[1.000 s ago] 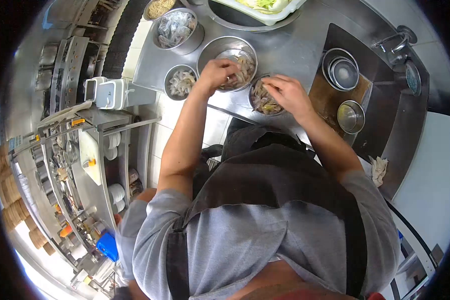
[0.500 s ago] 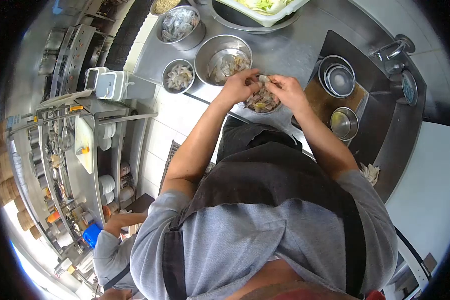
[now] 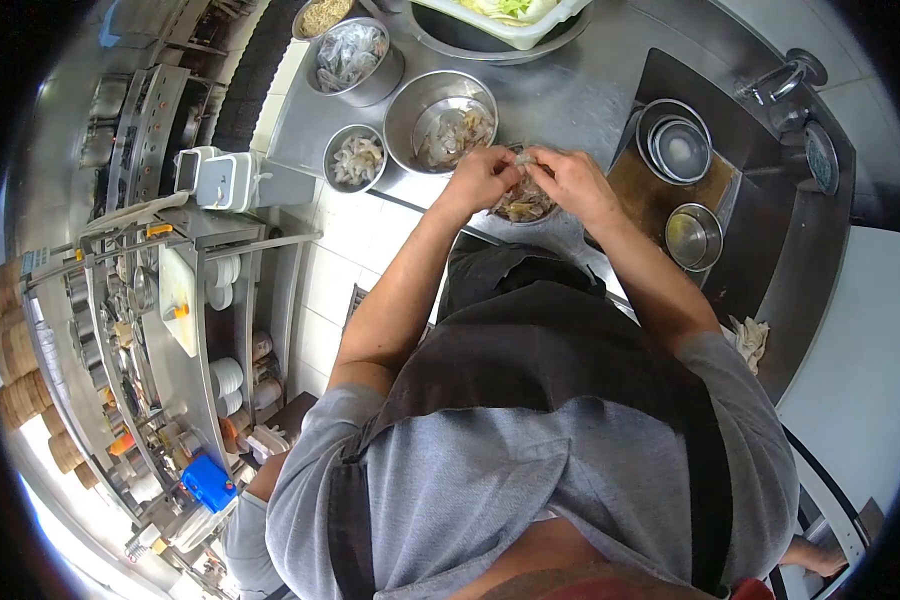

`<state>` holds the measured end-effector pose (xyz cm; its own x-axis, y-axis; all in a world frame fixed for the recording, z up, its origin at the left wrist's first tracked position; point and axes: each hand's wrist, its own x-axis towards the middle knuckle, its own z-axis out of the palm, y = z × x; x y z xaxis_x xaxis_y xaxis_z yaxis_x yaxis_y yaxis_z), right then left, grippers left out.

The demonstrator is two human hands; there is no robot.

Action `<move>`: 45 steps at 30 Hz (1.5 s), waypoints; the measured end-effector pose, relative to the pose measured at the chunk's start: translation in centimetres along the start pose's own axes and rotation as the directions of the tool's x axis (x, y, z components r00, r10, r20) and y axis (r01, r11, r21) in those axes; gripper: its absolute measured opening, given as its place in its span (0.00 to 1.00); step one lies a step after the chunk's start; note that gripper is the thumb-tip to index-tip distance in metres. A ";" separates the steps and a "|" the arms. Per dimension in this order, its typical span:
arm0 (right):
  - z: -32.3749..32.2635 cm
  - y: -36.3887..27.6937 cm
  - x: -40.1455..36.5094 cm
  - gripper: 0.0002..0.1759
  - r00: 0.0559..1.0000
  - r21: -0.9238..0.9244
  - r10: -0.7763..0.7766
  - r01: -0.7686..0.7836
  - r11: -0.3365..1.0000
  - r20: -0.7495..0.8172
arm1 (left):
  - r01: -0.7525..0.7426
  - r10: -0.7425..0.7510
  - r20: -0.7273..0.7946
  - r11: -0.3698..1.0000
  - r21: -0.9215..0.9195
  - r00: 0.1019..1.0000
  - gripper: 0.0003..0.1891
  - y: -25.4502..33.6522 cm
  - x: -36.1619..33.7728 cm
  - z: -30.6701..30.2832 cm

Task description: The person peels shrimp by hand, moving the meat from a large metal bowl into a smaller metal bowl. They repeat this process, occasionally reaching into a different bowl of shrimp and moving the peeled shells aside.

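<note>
Both of my hands meet over a bowl (image 3: pixel 526 221) of shrimp shells and heads, close to the counter's front edge. A shrimp (image 3: pixel 524 160) is pinched between the fingertips, mostly hidden by them. My left hand (image 3: pixel 482 182) is closed on it from one side, and my right hand (image 3: pixel 573 182) grips it from the other. Just beyond my left hand stands a larger steel bowl (image 3: pixel 406 112) with raw shrimp in it. Left of that, a small steel bowl (image 3: pixel 341 140) contains pale shrimp that look peeled.
Farther back are a steel pot (image 3: pixel 378 88) with a plastic bag inside and a white tray (image 3: pixel 518 36) of leafy vegetables. On the right, nested bowls (image 3: pixel 655 120) and a steel pot (image 3: pixel 694 238) sit in the sink area under a faucet (image 3: pixel 775 85). Another person's sleeve (image 3: pixel 245 545) shows lower left.
My fingers have drawn closer around the shrimp, covering more of it. The view has shifted slightly. The other person's arm at lower left has moved mostly out of sight.
</note>
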<state>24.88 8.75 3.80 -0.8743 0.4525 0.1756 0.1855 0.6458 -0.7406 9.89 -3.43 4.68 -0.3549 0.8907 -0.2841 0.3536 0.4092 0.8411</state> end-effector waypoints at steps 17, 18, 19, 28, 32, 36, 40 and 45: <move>-0.4 0.0 0.2 0.15 0.996 0.084 -0.072 0.068 0.994 0.043 | -0.048 0.047 0.015 0.994 0.096 0.999 0.09 1.4 -1.1 -0.8; -0.5 0.1 0.2 0.16 0.997 0.105 -0.043 0.037 0.994 0.062 | -0.066 0.064 0.020 0.993 0.093 0.998 0.09 1.5 -1.1 -0.9; -0.2 0.3 0.1 0.16 0.997 0.105 -0.044 0.037 0.994 0.062 | -0.065 0.064 0.020 0.994 0.093 0.998 0.09 1.7 -1.1 -1.0; 0.1 -0.4 0.3 0.15 0.952 0.554 0.237 -0.305 0.774 0.193 | 0.019 -0.019 -0.002 0.995 -0.093 1.000 0.10 1.7 -1.3 -1.3; 0.3 0.1 0.3 0.14 0.952 0.564 0.229 -0.306 0.767 0.206 | -0.014 0.013 -0.008 0.997 -0.076 1.000 0.09 1.0 -1.0 -1.0; -0.2 0.1 0.4 0.14 0.947 0.532 0.207 -0.310 0.788 0.246 | -0.055 0.054 -0.018 0.998 -0.035 0.998 0.09 0.9 -1.1 -1.0; 0.2 0.2 0.3 0.13 0.968 0.511 0.177 -0.245 0.824 0.179 | -0.066 0.066 -0.026 0.998 0.004 0.997 0.10 1.4 -1.3 -1.2; -0.5 0.2 0.5 0.12 0.947 0.322 0.235 -0.298 0.899 0.220 | 0.008 -0.010 0.027 0.995 0.097 1.000 0.10 1.5 -1.4 -1.9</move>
<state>24.71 9.43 4.05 -0.8826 0.4453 -0.1505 0.2830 0.2478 -0.9266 9.29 -4.42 7.16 -0.3351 0.8915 -0.3050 0.4329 0.4332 0.7905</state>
